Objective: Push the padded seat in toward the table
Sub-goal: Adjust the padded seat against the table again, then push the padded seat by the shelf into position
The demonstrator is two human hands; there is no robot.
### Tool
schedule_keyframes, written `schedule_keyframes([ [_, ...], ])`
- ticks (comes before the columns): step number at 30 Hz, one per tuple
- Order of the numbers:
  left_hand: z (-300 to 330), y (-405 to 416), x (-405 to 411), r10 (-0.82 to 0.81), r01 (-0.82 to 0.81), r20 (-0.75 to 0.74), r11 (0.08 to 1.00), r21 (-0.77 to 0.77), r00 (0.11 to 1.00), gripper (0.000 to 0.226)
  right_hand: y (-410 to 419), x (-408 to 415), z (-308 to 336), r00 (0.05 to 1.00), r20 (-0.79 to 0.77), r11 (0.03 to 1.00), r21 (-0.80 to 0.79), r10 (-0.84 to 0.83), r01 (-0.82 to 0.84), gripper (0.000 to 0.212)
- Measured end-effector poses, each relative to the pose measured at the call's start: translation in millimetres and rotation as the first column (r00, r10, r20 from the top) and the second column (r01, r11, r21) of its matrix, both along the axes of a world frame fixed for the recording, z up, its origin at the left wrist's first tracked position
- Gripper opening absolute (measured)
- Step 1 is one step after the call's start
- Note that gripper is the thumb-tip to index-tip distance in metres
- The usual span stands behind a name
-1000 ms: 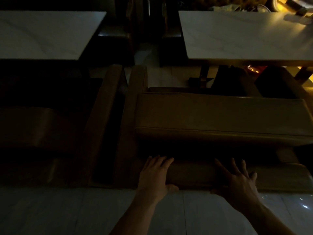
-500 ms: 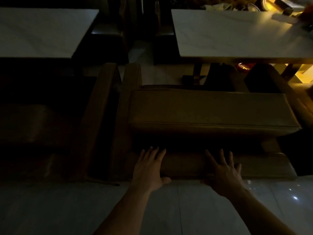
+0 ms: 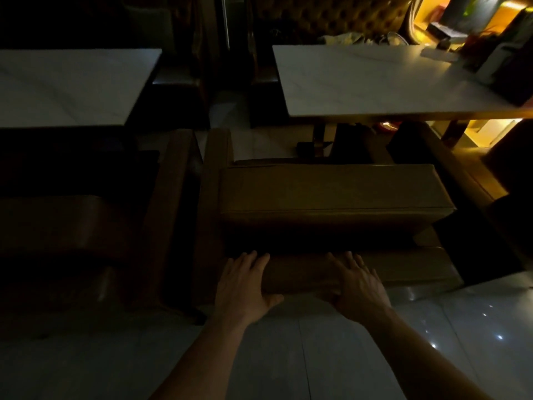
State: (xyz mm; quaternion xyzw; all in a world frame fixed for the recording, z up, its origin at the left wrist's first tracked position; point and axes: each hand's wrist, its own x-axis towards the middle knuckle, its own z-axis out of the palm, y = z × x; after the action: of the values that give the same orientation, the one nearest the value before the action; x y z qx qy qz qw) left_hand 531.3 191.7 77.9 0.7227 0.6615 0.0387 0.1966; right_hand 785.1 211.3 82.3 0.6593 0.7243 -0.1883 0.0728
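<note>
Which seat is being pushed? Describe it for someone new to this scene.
Start at the white marble table on the right. Directly before it stands the tan padded bench seat. Unlike the darker seat leftward, its backrest has the left hand and right hand on it.

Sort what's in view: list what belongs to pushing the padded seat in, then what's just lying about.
Part of the job:
- padded seat
- its backrest top, with left hand and right hand laid on it
- white table ahead of the seat

Just lying about:
- second white table on the left
- neighbouring seat on the left
- clutter at the table's far right end
</note>
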Motion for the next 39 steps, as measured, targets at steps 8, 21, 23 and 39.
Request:
schedule_keyframes([
  [8,60,-34,0,-0.04,0.041,-0.013,0.998,0.052,0.999,0.1,-41,-10,55,1.0,-0.012,0.997,0.073,-0.014,0.015,0.099],
  [21,150,-56,107,-0.055,0.066,-0.104,0.992,0.11,0.993,0.101,-81,98,167,1.0,0.008,0.99,0.139,0.009,-0.01,0.101],
  [23,159,-54,153,-0.081,0.094,-0.106,0.988,0.124,0.991,0.101,-88,143,176,1.0,-0.006,0.986,0.168,-0.014,0.015,0.098],
  [39,173,-11,521,-0.279,0.278,-0.024,0.939,0.202,0.96,0.1,-96,516,180,0.957,-0.041,0.928,0.235,-0.286,0.288,0.093],
])
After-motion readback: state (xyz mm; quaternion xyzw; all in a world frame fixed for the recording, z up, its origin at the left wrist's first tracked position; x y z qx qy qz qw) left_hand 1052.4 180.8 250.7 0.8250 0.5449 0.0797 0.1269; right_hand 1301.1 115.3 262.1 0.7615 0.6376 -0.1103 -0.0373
